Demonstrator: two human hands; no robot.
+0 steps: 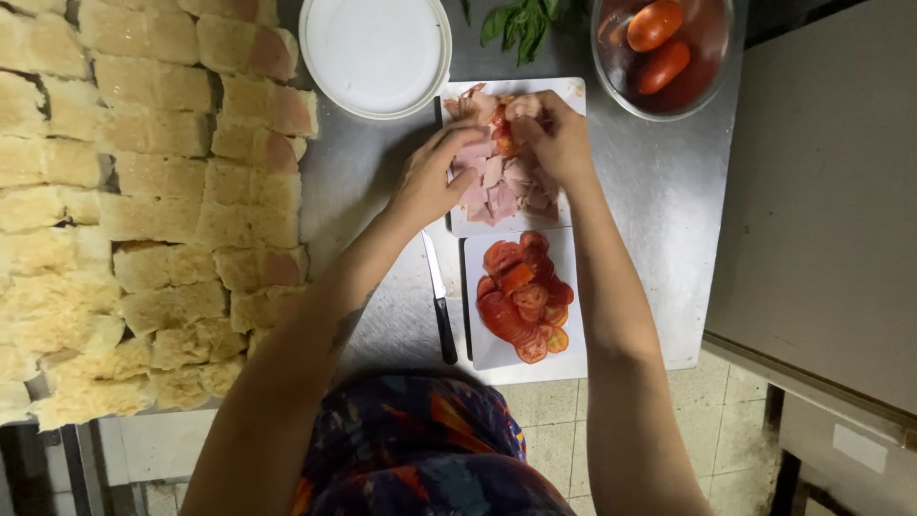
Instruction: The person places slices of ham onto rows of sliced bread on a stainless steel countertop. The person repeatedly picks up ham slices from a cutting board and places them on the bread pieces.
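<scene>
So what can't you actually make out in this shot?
- Head view: the fingertips of the left hand and right hand sink into the ham slices, so what each pinches is hidden.
- Bowl of tomatoes: cut off by the top edge.
- Green leaves: cut off too, kind unclear.
- Knife: blade partly under the left forearm.

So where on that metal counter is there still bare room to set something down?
Bare steel shows between the cut bread and the knife, below the round white lid. Another strip runs right of the two white boards, under the tomato bowl. The middle is crowded: both hands work over the ham, with sliced tomato below.
</scene>
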